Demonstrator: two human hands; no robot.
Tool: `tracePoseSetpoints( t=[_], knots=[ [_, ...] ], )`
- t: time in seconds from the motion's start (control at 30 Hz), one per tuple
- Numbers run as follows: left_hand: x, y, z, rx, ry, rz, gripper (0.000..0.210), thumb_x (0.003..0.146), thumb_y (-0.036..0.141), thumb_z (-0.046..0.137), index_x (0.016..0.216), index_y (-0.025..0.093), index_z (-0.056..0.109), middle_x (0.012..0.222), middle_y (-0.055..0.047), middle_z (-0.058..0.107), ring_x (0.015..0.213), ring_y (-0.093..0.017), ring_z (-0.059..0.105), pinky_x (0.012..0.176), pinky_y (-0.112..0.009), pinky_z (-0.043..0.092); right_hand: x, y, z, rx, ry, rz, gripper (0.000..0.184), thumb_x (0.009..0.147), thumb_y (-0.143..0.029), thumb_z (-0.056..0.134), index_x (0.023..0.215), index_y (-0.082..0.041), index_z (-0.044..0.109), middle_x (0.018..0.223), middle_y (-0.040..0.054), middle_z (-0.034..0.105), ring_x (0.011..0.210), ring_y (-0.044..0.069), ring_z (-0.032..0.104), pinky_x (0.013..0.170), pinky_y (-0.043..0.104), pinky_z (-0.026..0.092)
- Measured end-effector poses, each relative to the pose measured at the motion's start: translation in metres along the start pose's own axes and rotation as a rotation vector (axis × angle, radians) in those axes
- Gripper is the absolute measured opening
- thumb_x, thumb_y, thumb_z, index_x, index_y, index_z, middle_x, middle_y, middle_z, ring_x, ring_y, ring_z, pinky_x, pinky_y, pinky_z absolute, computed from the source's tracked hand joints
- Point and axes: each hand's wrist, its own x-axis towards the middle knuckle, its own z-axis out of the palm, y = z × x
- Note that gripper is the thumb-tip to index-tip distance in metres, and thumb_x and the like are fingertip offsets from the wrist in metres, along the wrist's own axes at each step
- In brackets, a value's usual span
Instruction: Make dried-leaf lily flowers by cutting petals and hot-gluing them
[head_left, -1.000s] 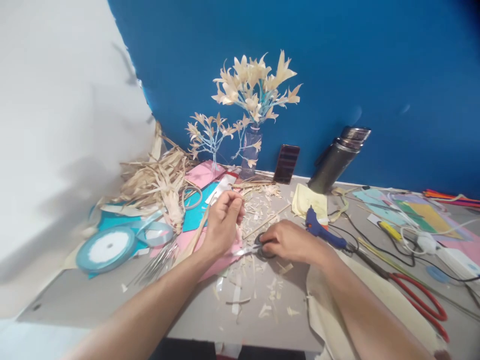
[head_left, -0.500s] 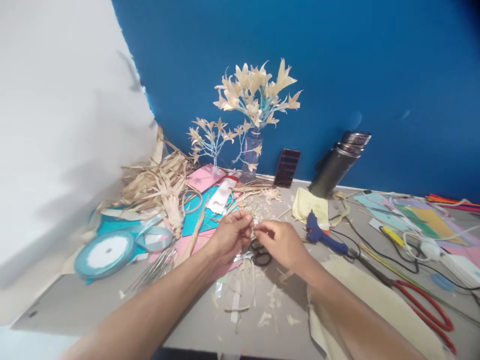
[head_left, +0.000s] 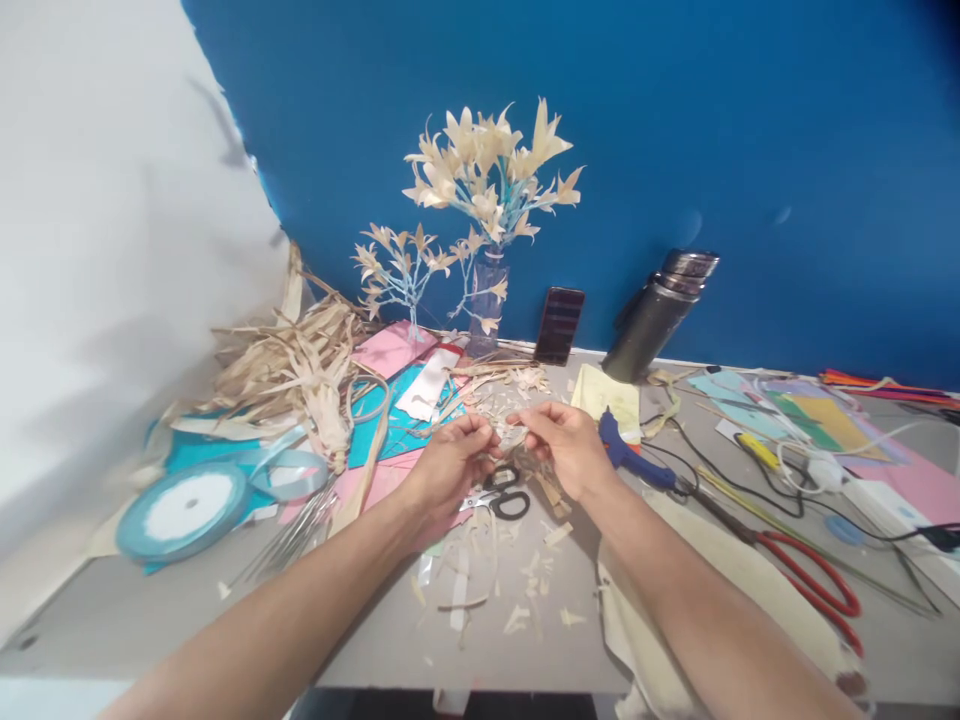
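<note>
My left hand is closed in a pinch above the middle of the table, and a small pale bit shows at its fingertips, too small to name. Across a short gap, my right hand pinches thumb against finger; whatever lies between them is too fine to make out. Just below the hands lie black-handled scissors. Pale husk scraps are scattered around them. Behind the hands, pale husk flowers on light-blue stems stand in a clear bottle, with a smaller flower stem on their left.
On the left are a blue ribbon spool, a dried husk pile and thin wires. To the right lie a blue glue gun, red-handled shears and cables. A phone and dark flask stand at the wall.
My right hand has drawn away from the left and turned, so a gap has opened between the fingertips. The whole view has shifted slightly, moving the table items leftward.
</note>
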Motion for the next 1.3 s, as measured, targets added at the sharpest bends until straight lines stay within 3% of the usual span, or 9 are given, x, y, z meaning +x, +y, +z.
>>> tracePoseSetpoints(
  t=[0.1, 0.27, 0.37, 0.47, 0.67, 0.83, 1.03, 1.17, 1.3],
  knots=[
    [0.001, 0.005, -0.003, 0.227, 0.024, 0.050, 0.019, 0.076, 0.026, 0.070, 0.071, 0.018, 0.054, 0.057, 0.004, 0.050, 0.048, -0.009, 0.046, 0.048, -0.021, 0.034, 0.007, -0.007, -0.008, 0.069, 0.040, -0.009, 0.034, 0.059, -0.039, 0.084, 0.070, -0.015, 0.063, 0.077, 0.0063, 0.073, 0.047, 0.006, 0.046, 0.042, 0.020, 0.032],
    [-0.004, 0.008, -0.005, 0.881, -0.213, 0.246, 0.014, 0.079, 0.015, 0.059, 0.065, 0.019, 0.062, 0.060, 0.001, 0.057, 0.056, -0.014, 0.049, 0.056, -0.025, 0.036, 0.015, -0.012, -0.020, 0.035, 0.063, -0.097, 0.040, 0.057, -0.038, 0.086, 0.081, -0.014, 0.066, 0.071, 0.0032, 0.072, 0.043, 0.005, 0.039, 0.042, 0.021, 0.028],
    [-0.004, 0.005, -0.005, 1.068, -0.301, 0.409, 0.019, 0.078, 0.012, 0.060, 0.063, 0.021, 0.068, 0.068, -0.004, 0.064, 0.068, -0.019, 0.055, 0.069, -0.029, 0.040, 0.015, -0.010, -0.023, -0.039, 0.026, -0.133, 0.036, 0.063, -0.043, 0.083, 0.079, -0.014, 0.068, 0.072, 0.0028, 0.071, 0.045, 0.005, 0.038, 0.044, 0.022, 0.028],
    [-0.002, 0.004, -0.005, 1.057, -0.301, 0.448, 0.017, 0.077, 0.012, 0.063, 0.068, 0.023, 0.072, 0.073, -0.006, 0.068, 0.076, -0.022, 0.059, 0.078, -0.031, 0.041, 0.013, -0.007, -0.022, -0.158, -0.048, -0.123, 0.034, 0.068, -0.045, 0.078, 0.080, -0.015, 0.069, 0.071, 0.0024, 0.070, 0.047, 0.007, 0.041, 0.046, 0.023, 0.031],
    [-0.003, 0.018, -0.002, 0.953, 0.134, 0.470, 0.015, 0.079, 0.019, 0.063, 0.090, 0.021, 0.073, 0.082, -0.003, 0.070, 0.071, -0.018, 0.059, 0.071, -0.028, 0.043, 0.003, -0.003, -0.015, -0.631, -0.172, -0.281, 0.017, 0.080, -0.033, 0.065, 0.080, -0.018, 0.072, 0.071, 0.0007, 0.070, 0.060, 0.014, 0.056, 0.059, 0.026, 0.040],
    [-0.008, 0.021, 0.001, 1.040, 0.068, 0.481, 0.012, 0.080, 0.020, 0.063, 0.070, 0.019, 0.069, 0.068, -0.002, 0.067, 0.065, -0.017, 0.056, 0.065, -0.026, 0.039, -0.003, 0.000, -0.007, -0.845, -0.218, -0.370, 0.013, 0.084, -0.026, 0.062, 0.080, -0.021, 0.073, 0.073, 0.0006, 0.071, 0.066, 0.015, 0.061, 0.065, 0.027, 0.041],
    [-0.005, 0.021, 0.001, 0.923, 0.164, 0.426, 0.015, 0.080, 0.023, 0.062, 0.065, 0.019, 0.064, 0.060, 0.001, 0.060, 0.059, -0.015, 0.052, 0.060, -0.026, 0.038, -0.001, -0.002, -0.007, -0.696, -0.169, -0.239, 0.009, 0.078, -0.027, 0.066, 0.079, -0.019, 0.071, 0.070, 0.0007, 0.069, 0.062, 0.015, 0.059, 0.059, 0.026, 0.041],
    [-0.004, 0.022, 0.001, 0.540, 0.061, 0.236, 0.014, 0.077, 0.029, 0.065, 0.071, 0.017, 0.065, 0.062, -0.001, 0.062, 0.053, -0.012, 0.052, 0.053, -0.024, 0.040, -0.001, -0.003, -0.007, -0.484, -0.138, -0.140, 0.018, 0.076, -0.035, 0.069, 0.075, -0.017, 0.067, 0.061, -0.0019, 0.063, 0.052, 0.012, 0.050, 0.051, 0.024, 0.036],
    [-0.008, 0.019, 0.006, 0.493, 0.005, 0.156, 0.011, 0.073, 0.025, 0.068, 0.068, 0.015, 0.067, 0.060, -0.001, 0.062, 0.049, -0.010, 0.050, 0.048, -0.022, 0.039, -0.003, 0.000, -0.003, -0.337, -0.147, -0.052, 0.022, 0.074, -0.038, 0.072, 0.075, -0.017, 0.066, 0.056, -0.0040, 0.057, 0.047, 0.009, 0.042, 0.047, 0.023, 0.031]
  ],
)
